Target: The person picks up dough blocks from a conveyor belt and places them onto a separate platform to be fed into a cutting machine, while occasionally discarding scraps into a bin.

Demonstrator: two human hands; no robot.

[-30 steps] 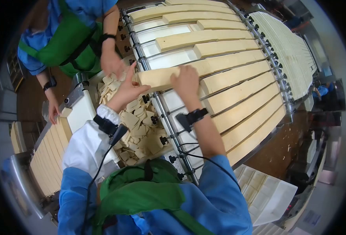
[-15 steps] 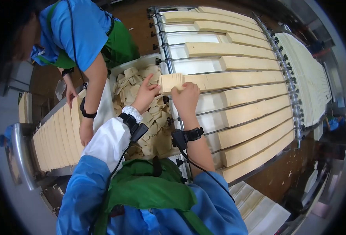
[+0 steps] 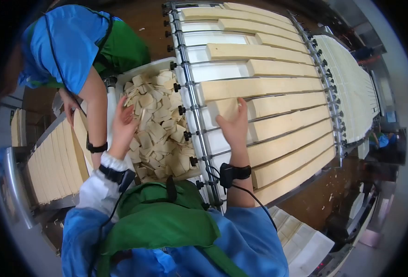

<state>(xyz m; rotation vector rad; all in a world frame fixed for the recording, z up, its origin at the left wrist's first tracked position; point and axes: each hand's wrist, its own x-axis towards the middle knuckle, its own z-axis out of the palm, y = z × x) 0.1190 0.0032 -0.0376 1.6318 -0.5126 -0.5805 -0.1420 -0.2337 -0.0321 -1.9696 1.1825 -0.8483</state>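
Note:
My left hand is over the left side of a white bin, its fingers apart and nothing held in them. Loose cream-coloured flat pieces fill that bin. My right hand is at the slatted conveyor, thumb and fingers round a short cream-coloured block. This block lies in a lane in front of a longer strip. Just beyond it, another long cream strip reaches close to the metal rail. Black straps and cables cross both my wrists.
On the left a co-worker bends over a stack of upright cream slabs. More strips lie in lanes between thin rods, leading to a wide pale sheet on the right. Black knobs stick out along the near rail.
My left hand has moved left, away from the strip's end, and opened over the bin. My right hand has shifted right and nearer to me, now at a neighbouring lane. The view has shifted slightly.

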